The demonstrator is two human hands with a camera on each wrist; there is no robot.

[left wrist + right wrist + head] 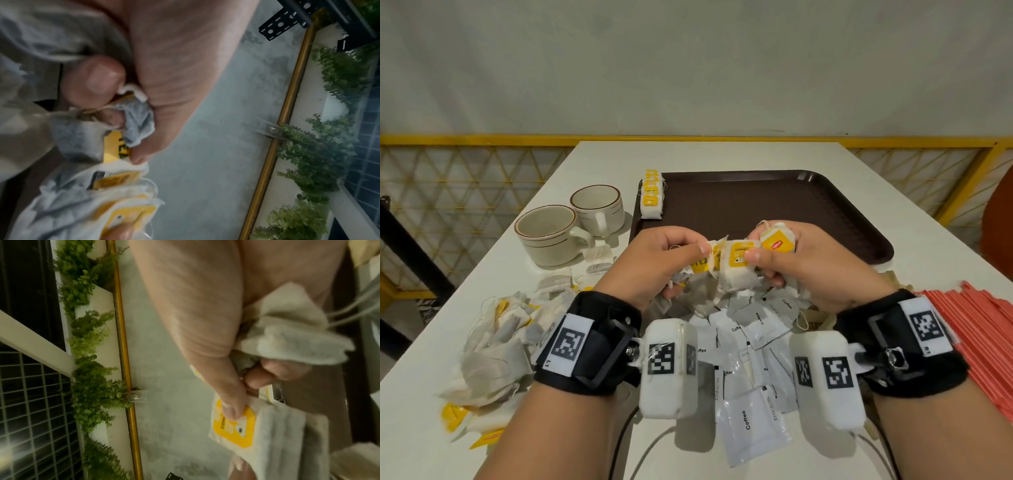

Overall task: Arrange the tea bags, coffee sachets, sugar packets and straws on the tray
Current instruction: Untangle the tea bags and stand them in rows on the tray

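- Head view: a white table (722, 154) stands against a pale wall with a yellow-framed lattice railing (465, 205). The brown tray (825, 219) holds only a row of tea bags (651, 197) at its far-left corner; two cups (571, 226) sit beside it. Coffee sachets (751, 425) and orange straws (989, 342) lie nearer.
- Left wrist view: the left hand (164, 65) pinches crumpled tea bags (135, 129).
- Right wrist view: the right hand (205, 321), thumb pressing, pinches a yellow-tagged tea bag (257, 434).

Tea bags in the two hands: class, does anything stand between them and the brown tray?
Nothing visible does. The tea bags are held over the tray's near edge; only a small stack sits at its far left corner.
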